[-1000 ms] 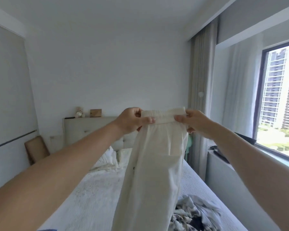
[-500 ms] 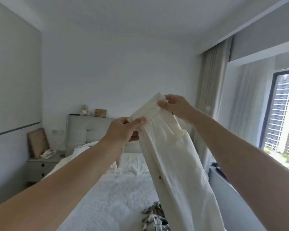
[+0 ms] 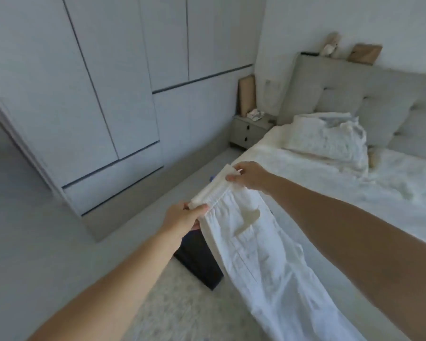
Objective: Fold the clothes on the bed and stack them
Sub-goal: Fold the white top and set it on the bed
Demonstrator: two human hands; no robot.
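White trousers (image 3: 261, 262) (hems cut off)

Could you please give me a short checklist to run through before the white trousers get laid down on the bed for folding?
1. Left hand grips one end of the waistband: ok.
2. Right hand pinches the other end: ok.
3. Waistband pulled straight between the hands: ok.
4. White trousers hang free below, legs together: cannot tell, the lower part runs out of view.
5. Bare stretch of bed beside the right arm to lay them on: ok.
6. Crumpled bedding near the headboard lies away from that stretch: ok.
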